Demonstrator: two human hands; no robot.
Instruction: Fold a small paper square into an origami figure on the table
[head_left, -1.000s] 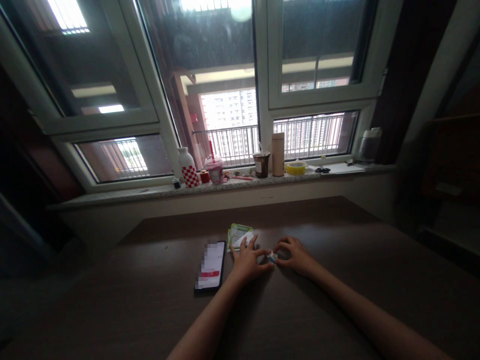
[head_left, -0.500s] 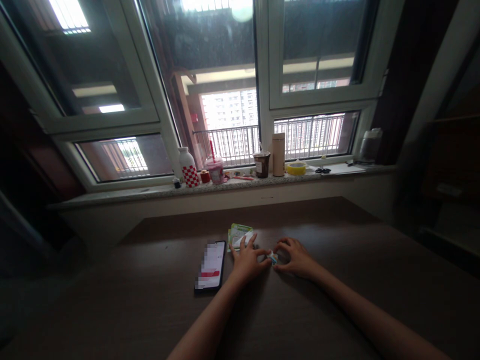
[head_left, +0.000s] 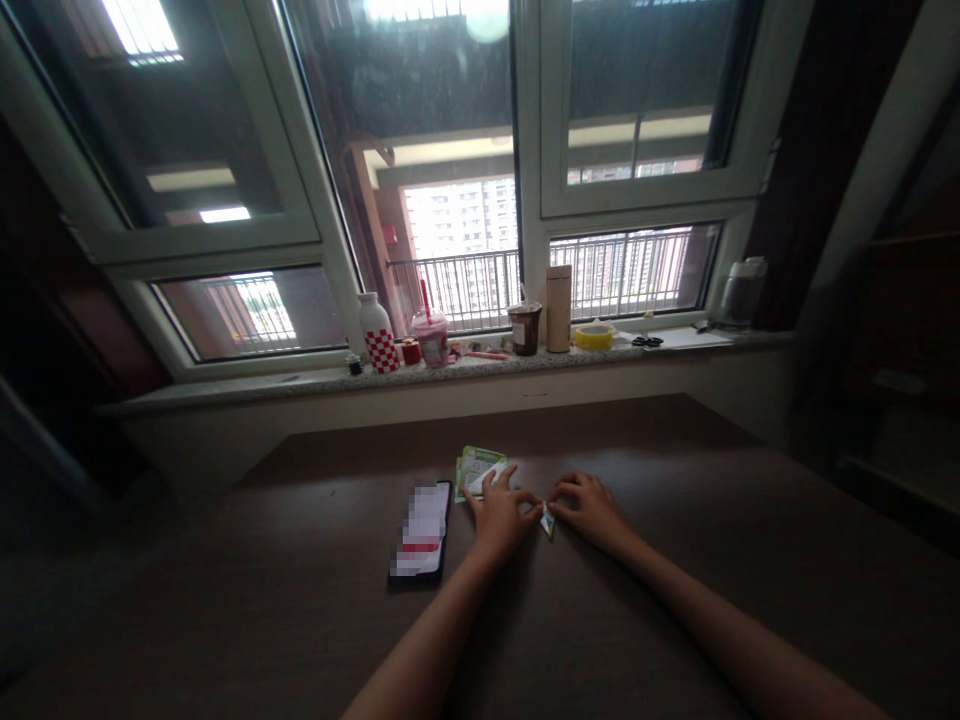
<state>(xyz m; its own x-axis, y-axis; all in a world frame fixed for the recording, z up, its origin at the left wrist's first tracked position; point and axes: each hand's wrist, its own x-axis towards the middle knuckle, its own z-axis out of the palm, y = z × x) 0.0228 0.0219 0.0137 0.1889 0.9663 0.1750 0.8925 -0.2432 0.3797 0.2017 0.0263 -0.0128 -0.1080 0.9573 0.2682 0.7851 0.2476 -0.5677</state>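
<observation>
Both my hands rest on a dark brown table and pinch one small folded paper piece between them. My left hand grips its left side with thumb and forefinger, the other fingers spread over a stack of green and white paper sheets. My right hand pinches the piece's right side, fingers curled. The piece is white with bits of colour and stands narrow and pointed on the table.
A phone with a lit screen lies left of my left hand. On the windowsill behind the table stand a checked bottle, a pink cup, a brown cup, a tall flask and a yellow tape roll.
The paper piece has become narrower and more pointed between my fingers. Both hands shifted slightly up the table; the view barely moved.
</observation>
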